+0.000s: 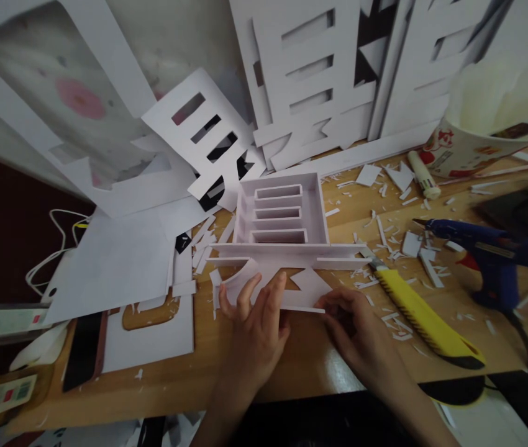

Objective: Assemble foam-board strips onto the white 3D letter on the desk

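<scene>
A white foam-board model (318,211) lies on the table before me, a shallow walled box with several raised slot frames. Its near part is a flat piece with pointed cut-outs (309,284), edged by a thin white strip (304,309). My left hand (257,313) rests over the near left of this piece, fingers spread and touching it; the palm side is hidden. At the strip's right end, the curled fingers of my right hand (350,320) pinch it between thumb and forefinger. A yellow utility knife (425,316) lies right of my right hand, blade toward the model.
A blue glue gun (490,245) lies at the right, its cord trailing down. Behind it stand a paper bucket (459,146) and a small tube (423,176). Cut white panels (308,81) lean at the back. White sheets (119,261) and a phone (84,351) lie left; scraps litter the table.
</scene>
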`<state>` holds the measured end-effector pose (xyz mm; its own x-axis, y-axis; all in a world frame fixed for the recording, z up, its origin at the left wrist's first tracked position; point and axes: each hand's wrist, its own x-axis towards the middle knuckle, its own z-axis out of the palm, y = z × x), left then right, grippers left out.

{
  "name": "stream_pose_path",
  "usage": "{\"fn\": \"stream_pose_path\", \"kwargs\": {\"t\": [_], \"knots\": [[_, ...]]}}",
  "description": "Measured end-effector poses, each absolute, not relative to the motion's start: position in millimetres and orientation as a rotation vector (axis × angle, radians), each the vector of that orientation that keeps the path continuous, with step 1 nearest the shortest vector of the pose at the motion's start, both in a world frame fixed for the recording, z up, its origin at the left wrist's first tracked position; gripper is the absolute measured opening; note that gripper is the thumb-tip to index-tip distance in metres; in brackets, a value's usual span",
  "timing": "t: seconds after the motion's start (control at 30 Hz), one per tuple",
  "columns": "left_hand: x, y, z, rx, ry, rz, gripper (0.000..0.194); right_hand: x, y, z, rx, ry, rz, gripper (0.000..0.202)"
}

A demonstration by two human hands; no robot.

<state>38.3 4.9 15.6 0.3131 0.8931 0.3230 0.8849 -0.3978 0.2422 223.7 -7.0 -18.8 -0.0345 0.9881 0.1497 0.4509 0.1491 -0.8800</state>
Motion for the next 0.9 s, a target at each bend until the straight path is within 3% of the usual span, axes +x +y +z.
{"fn": "stream_pose_path", "kwargs": {"t": [0.33,0.9], "knots": [[38.9,4.1,16.1,2.515,1.719,0.667,0.069,221.6,-5.3,-22.1,-1.408,-1.608,0.799,0.008],[37.9,4.8,16.6,2.532,1.704,0.658,0.071,223.2,-8.1,-26.2,-1.393,-1.639,0.803,0.019]]}}
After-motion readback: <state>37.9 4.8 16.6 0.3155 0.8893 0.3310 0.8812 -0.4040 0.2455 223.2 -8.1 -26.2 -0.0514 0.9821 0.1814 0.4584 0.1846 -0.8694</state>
